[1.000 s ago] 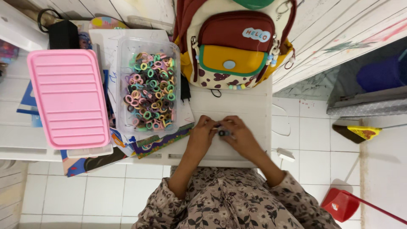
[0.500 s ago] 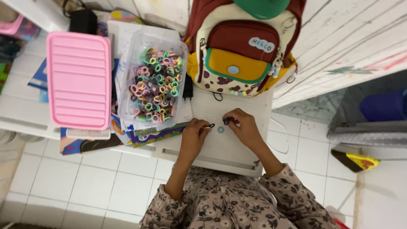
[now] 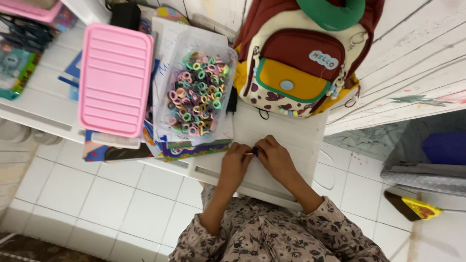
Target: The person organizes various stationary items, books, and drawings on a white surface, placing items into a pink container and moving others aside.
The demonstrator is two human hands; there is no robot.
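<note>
We have one view only, from a camera worn on the head, looking almost straight down from well above. It faces the white tabletop [image 3: 284, 133] with the wall at the top of the frame and our own lap at the bottom edge. The framing is tilted, so the tabletop runs slantwise. The view is wide, taking in the tiled floor [image 3: 102, 204] on both sides. No second view shares the scene.
</note>
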